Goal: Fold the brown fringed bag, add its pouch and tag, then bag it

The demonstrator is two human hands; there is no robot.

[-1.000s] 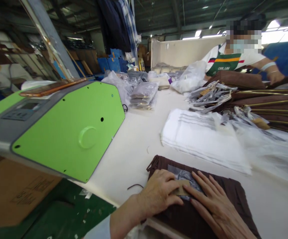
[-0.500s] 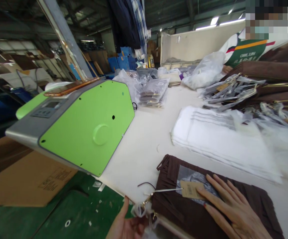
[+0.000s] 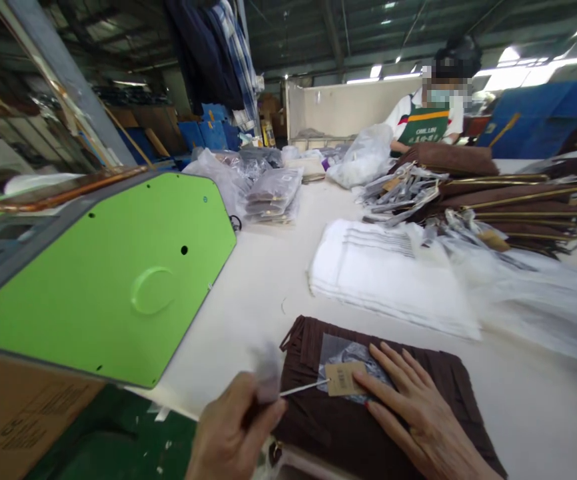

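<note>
A folded dark brown garment [image 3: 418,380] lies at the near edge of the white table [image 3: 268,280]. On it sit a small clear plastic bag [image 3: 336,347] and a brown cardboard tag [image 3: 341,379] with a white string running left. My right hand [image 3: 413,417] lies flat on the garment, fingertips at the tag's right edge. My left hand [image 3: 231,430] is closed on a small blurred whitish piece [image 3: 267,370] at the string's left end, just off the garment's left side.
A green and grey machine [image 3: 118,273] fills the left. A white folded stack [image 3: 388,273] and clear plastic bags [image 3: 533,287] lie beyond the garment. Brown garments on hangers [image 3: 528,200] pile at the right. Another person [image 3: 428,117] works at the far end.
My left hand left the tag, dropped below the table edge, then rose again holding the small whitish piece on the string. The right hand stays flat on the garment.
</note>
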